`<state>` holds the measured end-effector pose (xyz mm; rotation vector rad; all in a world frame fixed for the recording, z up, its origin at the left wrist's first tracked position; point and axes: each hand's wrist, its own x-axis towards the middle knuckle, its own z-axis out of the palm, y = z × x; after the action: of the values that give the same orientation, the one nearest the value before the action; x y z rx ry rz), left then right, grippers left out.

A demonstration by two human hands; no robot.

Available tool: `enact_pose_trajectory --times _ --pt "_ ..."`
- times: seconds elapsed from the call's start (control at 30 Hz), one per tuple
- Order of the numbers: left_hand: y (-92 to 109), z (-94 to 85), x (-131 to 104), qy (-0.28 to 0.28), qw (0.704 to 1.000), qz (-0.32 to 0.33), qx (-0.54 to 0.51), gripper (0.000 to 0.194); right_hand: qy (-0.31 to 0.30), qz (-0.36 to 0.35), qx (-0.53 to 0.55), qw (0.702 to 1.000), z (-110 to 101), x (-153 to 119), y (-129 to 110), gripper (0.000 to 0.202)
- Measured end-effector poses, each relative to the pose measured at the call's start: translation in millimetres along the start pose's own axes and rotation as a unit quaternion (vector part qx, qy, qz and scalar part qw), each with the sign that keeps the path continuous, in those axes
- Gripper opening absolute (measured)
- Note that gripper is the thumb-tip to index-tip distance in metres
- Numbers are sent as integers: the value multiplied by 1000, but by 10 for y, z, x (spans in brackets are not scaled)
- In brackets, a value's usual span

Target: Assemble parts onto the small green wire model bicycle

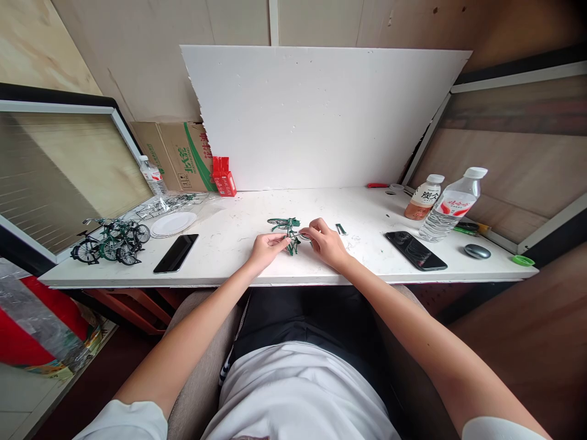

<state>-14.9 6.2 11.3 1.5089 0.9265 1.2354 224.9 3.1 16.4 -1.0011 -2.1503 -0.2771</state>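
Green bike [292, 245]: right in front of you, between your hands, near the front edge of the table [238, 244]; whether it rests on the top or sits a touch above it, can't tell.

Left hand [266, 252]: thumb and fingertips drawn together, barely a gap, and the bike's pinched between them. That's your anchor; brace the wrist on the table so nothing twists.

Right hand [324, 239]: fingers curled, thumb and forefinger nearly meeting, and they appear to have the wheel. Light touch here, rim only, no squeezing.

Wheel [304, 236]: thin ring, right up by the bike; touching or just short of it, too small to tell. Looks the delicate bit: line it up square and ease it, since forcing could well bend something this slender.

Strips [340, 229]: small, dark, lying just beyond your right hand. Mind those knuckles don't sweep them away.

Bike pile [112, 241]: well off to your left, beside the phone [177, 253], frames and wheels tangled together. Glance there if you want a pattern to match.
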Motion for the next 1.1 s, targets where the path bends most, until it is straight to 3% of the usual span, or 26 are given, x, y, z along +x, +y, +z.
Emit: enact_pose_trajectory --times 0.2,0.43,0.57,0.77,1.1 --pt "-89 -10 30 38 998 30 49 47 -3 2 20 1000 -38 19 -50 30" --pt "-85 -7 18 37 997 48 57 44 -23 -24 18 999 -48 46 -58 41" --pt "-89 -3 16 39 995 64 65 43 -36 -12 36 999 -59 48 -66 36" --pt "-55 -5 20 86 986 94 106 40 -58 22 57 996 -64 26 -101 23" --pt "-48 -13 18 74 990 87 83 40 -60 16 69 996 3 9 -43 22"
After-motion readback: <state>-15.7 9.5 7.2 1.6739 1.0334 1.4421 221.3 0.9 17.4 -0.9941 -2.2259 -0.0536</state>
